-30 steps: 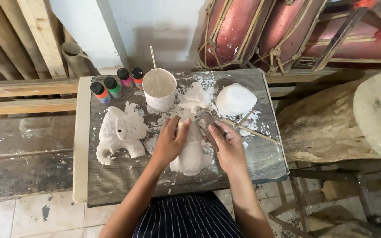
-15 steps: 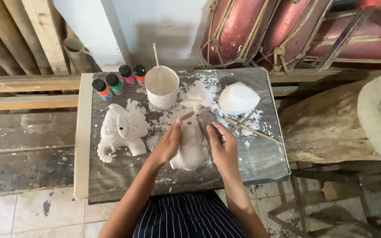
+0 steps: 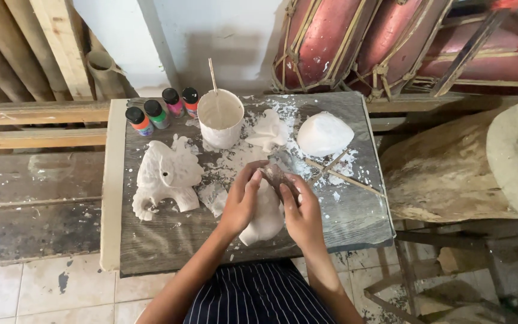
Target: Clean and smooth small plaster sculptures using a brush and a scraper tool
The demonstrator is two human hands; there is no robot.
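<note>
Two hands meet over the white plaster figure, which I see lying on the grey board between them. My left hand cups its left flank; my right hand pinches a small dark scrap against its top, fingers curled.

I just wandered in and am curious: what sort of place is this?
Probably a small craft workshop for plaster figures. White figures lie on a dusty board, with paint bottles and a white cup holding a stick. Both hands work a white piece.
</note>
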